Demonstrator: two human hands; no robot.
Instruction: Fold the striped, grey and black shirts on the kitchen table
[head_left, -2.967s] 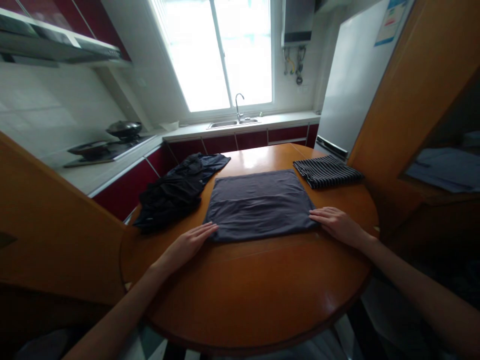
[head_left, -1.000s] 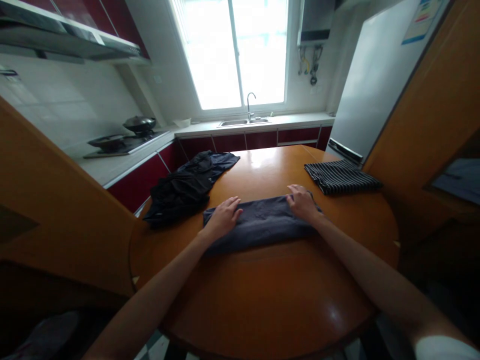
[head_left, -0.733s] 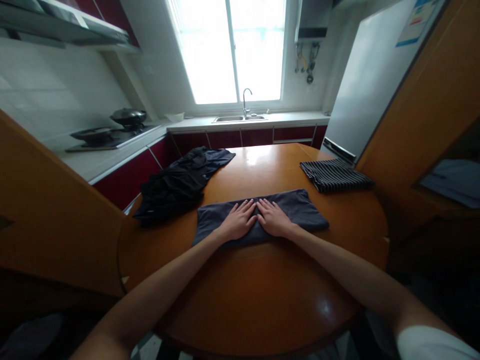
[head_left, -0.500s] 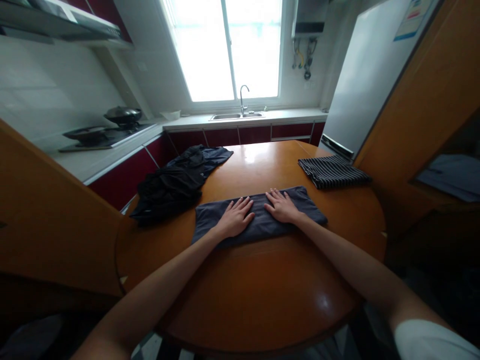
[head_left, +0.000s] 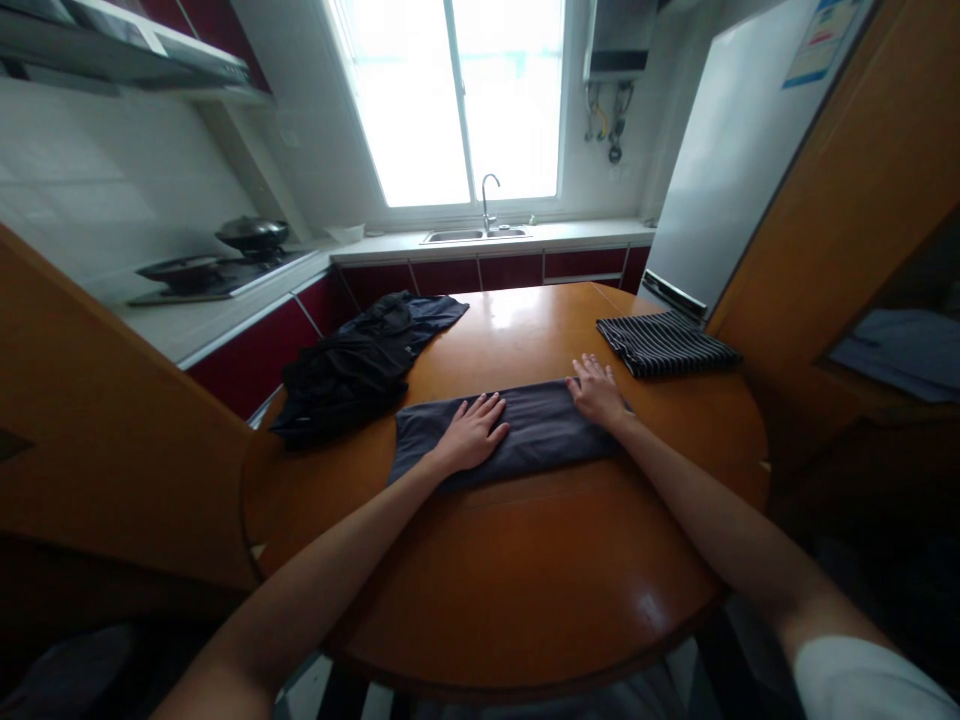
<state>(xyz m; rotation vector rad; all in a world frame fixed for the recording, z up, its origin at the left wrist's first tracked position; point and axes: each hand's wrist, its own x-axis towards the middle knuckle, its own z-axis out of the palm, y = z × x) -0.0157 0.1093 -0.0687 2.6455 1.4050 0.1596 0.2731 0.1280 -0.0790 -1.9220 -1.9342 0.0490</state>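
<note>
A dark grey cloth (head_left: 536, 433), folded into a long narrow strip, lies across the middle of the round wooden table (head_left: 517, 590). My left hand (head_left: 472, 432) rests flat on the cloth left of its middle, fingers spread. My right hand (head_left: 598, 390) lies flat on the cloth's right end, fingers stretched out and pointing away from me. Neither hand grips anything.
A heap of black clothes (head_left: 360, 365) sits at the table's far left edge. A folded striped cloth (head_left: 664, 343) lies at the far right. A wooden panel (head_left: 97, 440) stands on the left, a refrigerator (head_left: 720, 170) on the right, and a counter with a sink (head_left: 469, 236) behind.
The cloth went from a wide rectangle to a narrow strip. My hands met at its middle, then my right hand slid out to the right end while the left stayed.
</note>
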